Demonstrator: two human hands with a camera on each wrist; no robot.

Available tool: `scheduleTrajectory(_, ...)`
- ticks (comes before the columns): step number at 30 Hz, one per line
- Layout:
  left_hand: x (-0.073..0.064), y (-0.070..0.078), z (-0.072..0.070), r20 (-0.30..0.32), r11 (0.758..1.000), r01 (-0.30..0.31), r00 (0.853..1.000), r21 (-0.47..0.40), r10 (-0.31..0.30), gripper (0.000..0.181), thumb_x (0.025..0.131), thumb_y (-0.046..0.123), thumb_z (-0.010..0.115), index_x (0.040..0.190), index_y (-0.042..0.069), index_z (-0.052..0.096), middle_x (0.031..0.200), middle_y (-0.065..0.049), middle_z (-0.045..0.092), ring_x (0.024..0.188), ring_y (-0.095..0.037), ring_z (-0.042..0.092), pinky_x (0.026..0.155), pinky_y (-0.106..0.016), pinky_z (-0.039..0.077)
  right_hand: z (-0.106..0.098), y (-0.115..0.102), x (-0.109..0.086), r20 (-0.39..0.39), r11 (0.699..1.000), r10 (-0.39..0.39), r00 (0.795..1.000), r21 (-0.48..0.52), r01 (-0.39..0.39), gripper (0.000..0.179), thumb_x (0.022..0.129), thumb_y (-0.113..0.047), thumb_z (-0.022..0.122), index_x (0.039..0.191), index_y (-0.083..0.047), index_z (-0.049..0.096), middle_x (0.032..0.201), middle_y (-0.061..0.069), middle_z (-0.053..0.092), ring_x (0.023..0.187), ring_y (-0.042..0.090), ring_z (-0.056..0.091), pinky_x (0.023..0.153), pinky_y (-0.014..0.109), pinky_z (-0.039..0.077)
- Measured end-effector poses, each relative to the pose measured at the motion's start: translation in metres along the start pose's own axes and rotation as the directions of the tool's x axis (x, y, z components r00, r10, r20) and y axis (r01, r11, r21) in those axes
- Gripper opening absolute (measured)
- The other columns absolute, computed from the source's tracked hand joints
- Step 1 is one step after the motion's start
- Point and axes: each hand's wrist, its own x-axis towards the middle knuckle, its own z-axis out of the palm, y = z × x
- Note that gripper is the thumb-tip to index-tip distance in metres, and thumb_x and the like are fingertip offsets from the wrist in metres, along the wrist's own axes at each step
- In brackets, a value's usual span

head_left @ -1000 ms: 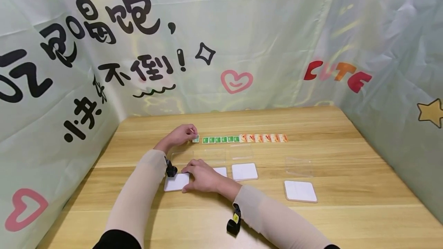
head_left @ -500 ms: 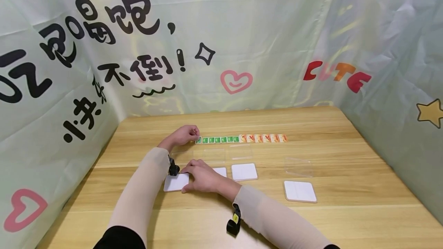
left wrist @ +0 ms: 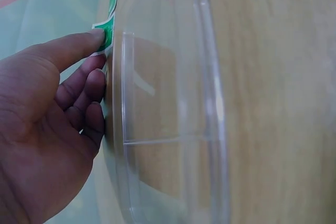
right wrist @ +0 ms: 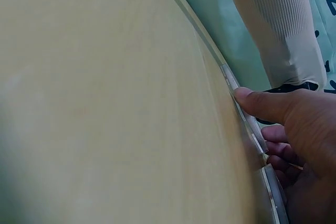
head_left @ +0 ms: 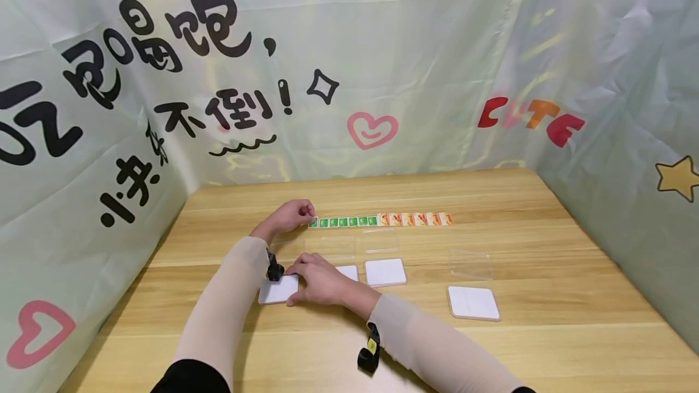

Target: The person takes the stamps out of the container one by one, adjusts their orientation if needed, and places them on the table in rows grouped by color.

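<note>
At the back of the table lies one straight row of small green cards (head_left: 352, 221) and orange picture cards (head_left: 421, 219). My left hand (head_left: 289, 215) is at the row's left end, pinching the last green card (left wrist: 109, 36), with the other fingers curled under. My right hand (head_left: 321, 281) grips the right side of a white card stack (head_left: 277, 291), thumb at its near edge and fingers at its far edge. Behind that stack, below my left hand, lies a clear plastic box lid (left wrist: 157, 156). A second white stack (head_left: 348, 271) is partly hidden by my right hand.
Two more white stacks lie to the right, one near the middle (head_left: 385, 272) and one farther right (head_left: 474, 302). Clear plastic lids (head_left: 381, 240) sit behind the stacks. Printed cloth walls (head_left: 437, 77) enclose the wooden table (head_left: 546, 247) at the back and sides.
My left hand has slid slightly right, bringing the last green card up against the row and closing the gap. My right hand has stayed on the white card stack.
</note>
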Motion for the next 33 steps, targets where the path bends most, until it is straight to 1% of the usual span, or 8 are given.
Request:
scheduleTrajectory(12,-0.0015,-0.0014,0.003,-0.015,1.0,0.008,1.0,-0.014,-0.009,0.004,0.097,0.01,0.061,0.098,0.006,0.061,0.084,-0.005,0.058,0.077,-0.018,0.05,0.073,-0.032,0.042,0.0003,-0.0013,-0.0009,-0.004,1.0,-0.011,1.0,-0.014,0.011,0.053,0.079,-0.044,0.081,0.121,-0.014,0.069,0.111,-0.005,0.059,0.103,0.013,0.05,0.09,0.02,0.039)
scheduleTrajectory(23,-0.0011,-0.0017,0.0029,-0.026,1.0,-0.014,1.0,-0.012,0.014,0.006,0.097,0.011,0.063,0.097,0.006,0.062,0.088,-0.005,0.06,0.081,-0.019,0.053,0.076,-0.033,0.043,-0.0001,-0.0011,-0.0008,-0.005,1.0,-0.011,1.0,-0.011,0.011,0.053,0.079,-0.044,0.081,0.121,-0.014,0.068,0.111,-0.005,0.059,0.104,0.013,0.05,0.091,0.02,0.039)
scheduleTrajectory(29,-0.0038,-0.0015,0.0018,-0.03,1.0,-0.026,0.999,-0.014,0.025,0.007,0.097,0.012,0.063,0.098,0.005,0.062,0.09,-0.006,0.061,0.084,-0.02,0.055,0.079,-0.035,0.044,0.0002,-0.0008,-0.0008,-0.003,1.0,-0.009,1.0,-0.006,0.009,0.055,0.079,-0.045,0.08,0.122,-0.013,0.068,0.111,-0.005,0.058,0.105,0.013,0.049,0.092,0.021,0.039)
scheduleTrajectory(33,-0.0088,-0.0015,-0.0017,-0.034,1.0,-0.024,0.999,-0.006,0.024,0.007,0.097,0.013,0.062,0.1,0.006,0.062,0.092,-0.006,0.061,0.087,-0.02,0.055,0.081,-0.037,0.044,-0.001,-0.0015,-0.0014,0.003,1.0,-0.007,1.0,-0.007,0.007,0.056,0.079,-0.045,0.08,0.123,-0.013,0.067,0.112,-0.005,0.059,0.105,0.013,0.049,0.092,0.021,0.039)
